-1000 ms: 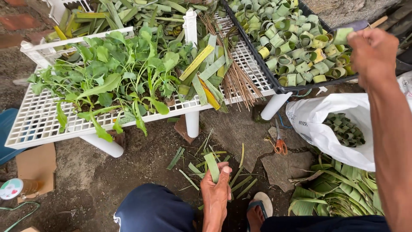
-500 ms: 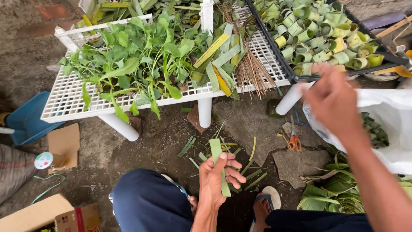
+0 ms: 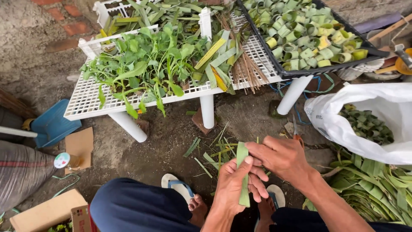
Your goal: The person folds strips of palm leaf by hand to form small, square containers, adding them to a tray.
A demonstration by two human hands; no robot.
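Low above the sandalled feet, left hand (image 3: 231,184) and right hand (image 3: 281,157) pinching one flat, unrolled green leaf strip (image 3: 243,172); black tray (image 3: 274,64) behind already crowded with rolled cups (image 3: 309,36).

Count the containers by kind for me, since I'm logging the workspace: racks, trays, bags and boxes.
White slatted rack: 1
Black tray of rolled leaf rings: 1
White plastic bag: 1
Cardboard box: 1
Total: 4
Both hands, left hand and right hand, hold a green leaf strip.
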